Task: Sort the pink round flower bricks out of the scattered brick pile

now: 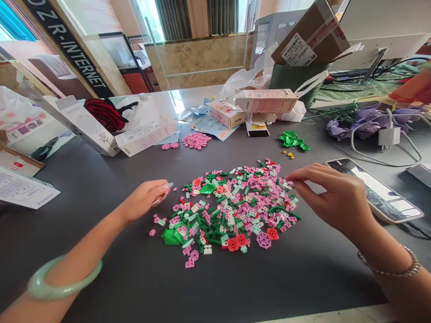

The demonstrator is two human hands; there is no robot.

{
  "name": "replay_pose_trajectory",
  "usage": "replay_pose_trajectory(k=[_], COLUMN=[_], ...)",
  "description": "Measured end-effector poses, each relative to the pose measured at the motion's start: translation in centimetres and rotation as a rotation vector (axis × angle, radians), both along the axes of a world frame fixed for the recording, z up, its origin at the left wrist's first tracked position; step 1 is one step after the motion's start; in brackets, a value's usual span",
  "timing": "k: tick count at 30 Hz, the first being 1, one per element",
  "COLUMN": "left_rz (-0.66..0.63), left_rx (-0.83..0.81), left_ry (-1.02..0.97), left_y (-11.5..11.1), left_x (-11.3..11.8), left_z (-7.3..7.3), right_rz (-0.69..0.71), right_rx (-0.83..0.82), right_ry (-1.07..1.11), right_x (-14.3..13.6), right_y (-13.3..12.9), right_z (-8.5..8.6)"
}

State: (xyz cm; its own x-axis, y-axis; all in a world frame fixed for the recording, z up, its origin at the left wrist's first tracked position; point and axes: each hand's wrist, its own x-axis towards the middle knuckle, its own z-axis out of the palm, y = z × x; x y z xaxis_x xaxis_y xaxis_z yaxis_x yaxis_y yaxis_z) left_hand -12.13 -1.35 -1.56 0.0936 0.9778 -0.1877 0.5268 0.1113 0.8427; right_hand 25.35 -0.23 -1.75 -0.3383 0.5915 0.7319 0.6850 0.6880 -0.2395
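A wide pile of small building bricks, mostly pink, green, white and pale mint, lies on the dark table. My left hand is just off the pile's left side, its fingers curled closed; what they hold, if anything, is hidden. At the pile's right edge, my right hand has its thumb and fingertips pinched together beside pink bricks. Anything between those fingertips is too small to make out. Red rose pieces and a purple web-shaped ring lie along the near edge.
Sorted pink pieces, green leaf pieces and tiny yellow pieces sit behind the pile. A phone lies by my right hand. Farther back are small boxes, a charger with a cable and purple flowers. Opened cartons stand left.
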Motion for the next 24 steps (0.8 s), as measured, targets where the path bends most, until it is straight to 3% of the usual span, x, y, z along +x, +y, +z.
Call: replay_pose_trajectory(k=[5,10,17,24], left_rz=[0.105,0.181,0.186,0.132], left_rx=[-0.127,-0.222,-0.283,-0.244], left_ry=[-0.410,-0.583,-0.559,-0.302], left_y=[-0.29,-0.24,-0.13,-0.62], left_x=[0.54,0.51,0.45,0.01], left_z=[0.98,0.60,0.37,0.55], right_rz=[0.017,0.017,0.017,0.026], right_rx=[-0.005,-0.009,0.000,-0.036], right_ry=[-0.012,-0.019,-0.038,-0.069], right_x=[-0.03,-0.10,-0.08,-0.07], right_y=[-0.03,-0.04,0.06,-0.01], right_z=[-0.02,-0.04,-0.11,-0.03])
